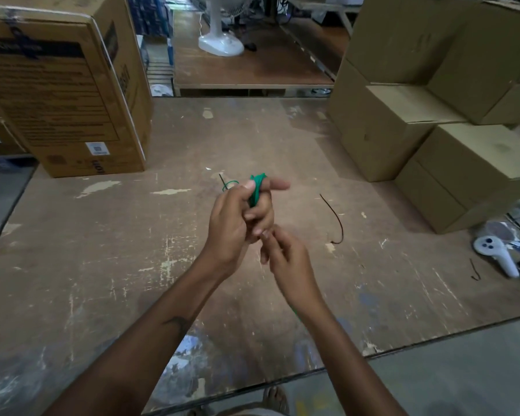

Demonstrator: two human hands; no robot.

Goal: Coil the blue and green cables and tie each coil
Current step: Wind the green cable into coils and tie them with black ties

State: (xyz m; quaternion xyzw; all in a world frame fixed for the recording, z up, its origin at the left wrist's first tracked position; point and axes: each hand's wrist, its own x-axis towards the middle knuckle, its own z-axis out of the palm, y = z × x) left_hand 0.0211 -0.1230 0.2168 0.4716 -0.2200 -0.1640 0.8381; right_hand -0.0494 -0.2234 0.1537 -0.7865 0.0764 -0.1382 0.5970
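Green cable (256,187) is sitting bunched in the left hand (237,223), which is closing around it above the worn wooden table (102,265); a small loop is sticking out to the left of the thumb. Just below, the right hand (285,256) is blurring, its fingers curling near the left knuckles; whether it is pinching anything cannot be told. A dark tie (333,219) is lying on the table to the right, with cardboard boxes (418,136) stacking up beyond.
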